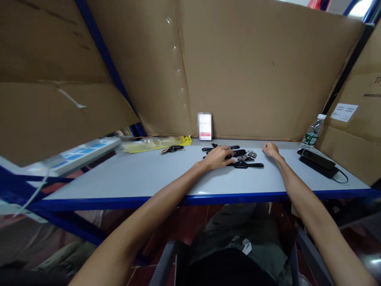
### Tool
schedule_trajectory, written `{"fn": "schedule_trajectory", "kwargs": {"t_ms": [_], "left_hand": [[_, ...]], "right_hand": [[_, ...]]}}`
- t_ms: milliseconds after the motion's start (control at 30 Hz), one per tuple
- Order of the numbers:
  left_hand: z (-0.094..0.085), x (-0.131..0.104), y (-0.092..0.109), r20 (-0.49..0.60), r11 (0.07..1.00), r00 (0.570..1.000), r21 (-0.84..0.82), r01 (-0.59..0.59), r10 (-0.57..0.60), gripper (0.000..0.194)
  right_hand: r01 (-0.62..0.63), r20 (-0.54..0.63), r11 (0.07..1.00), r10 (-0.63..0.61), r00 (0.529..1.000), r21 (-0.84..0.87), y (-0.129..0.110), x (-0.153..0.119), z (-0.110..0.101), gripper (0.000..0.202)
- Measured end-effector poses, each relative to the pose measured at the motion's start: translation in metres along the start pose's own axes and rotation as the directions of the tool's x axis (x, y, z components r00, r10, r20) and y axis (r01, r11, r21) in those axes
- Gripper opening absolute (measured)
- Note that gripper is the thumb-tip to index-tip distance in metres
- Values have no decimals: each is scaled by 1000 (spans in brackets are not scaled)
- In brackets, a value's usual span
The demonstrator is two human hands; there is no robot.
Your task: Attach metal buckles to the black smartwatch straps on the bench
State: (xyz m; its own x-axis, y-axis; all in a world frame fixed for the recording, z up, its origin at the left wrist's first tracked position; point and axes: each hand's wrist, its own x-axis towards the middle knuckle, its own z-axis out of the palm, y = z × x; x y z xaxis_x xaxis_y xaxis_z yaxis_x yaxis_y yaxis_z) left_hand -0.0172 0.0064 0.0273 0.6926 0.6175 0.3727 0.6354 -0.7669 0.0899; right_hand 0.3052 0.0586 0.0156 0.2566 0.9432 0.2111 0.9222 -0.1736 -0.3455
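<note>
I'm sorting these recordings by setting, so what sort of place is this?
Probably a workstation in a workshop or warehouse: a grey-white tabletop with a blue edge, tall brown cardboard sheets behind and beside it, and black long-handled tools by the left hand.

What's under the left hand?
Black tools lie on the pale table, with parts showing around the left hand. The hand covers whatever is directly beneath it, so I can't tell exactly what's there.

Cut-off capitals (pixel 377 80), possibly "TI", on right-hand cardboard box (pixel 354 137), smaller print (pixel 372 95) below blurred, white box label (pixel 344 112), green bottle label (pixel 310 139) and phone screen (pixel 205 127) illegible
</note>
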Motion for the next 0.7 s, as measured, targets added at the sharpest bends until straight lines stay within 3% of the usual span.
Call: {"fn": "schedule_trajectory", "kwargs": {"t_ms": [133, 333, 500, 567, 700], "left_hand": [[7, -2, 14, 54, 994, 993, -12, -105, 105, 37], [11, -3, 15, 96, 995, 991, -45, -84, 88, 39], [7, -3, 17, 110, 996, 991, -55, -64, 70, 39], [6, -2, 16, 114, 996, 991, -61, -60, 67, 39], [2, 0, 13, 148, 996, 988, -82, -35, 47, 36]], "right_hand": [[21, 23, 1000, -21, 1000, -2, 0, -2, 1, 24], [29, 38, 999, -31, 999, 45, -3, -5, -3, 17], [215, 137, 937, -259, 956, 276, -9, -6, -4, 6], [247, 172, 923, -306, 936, 296, -13, -8, -4, 11], [229, 238, 946, -282, 929, 229, -20, -9, -4, 22]]}}
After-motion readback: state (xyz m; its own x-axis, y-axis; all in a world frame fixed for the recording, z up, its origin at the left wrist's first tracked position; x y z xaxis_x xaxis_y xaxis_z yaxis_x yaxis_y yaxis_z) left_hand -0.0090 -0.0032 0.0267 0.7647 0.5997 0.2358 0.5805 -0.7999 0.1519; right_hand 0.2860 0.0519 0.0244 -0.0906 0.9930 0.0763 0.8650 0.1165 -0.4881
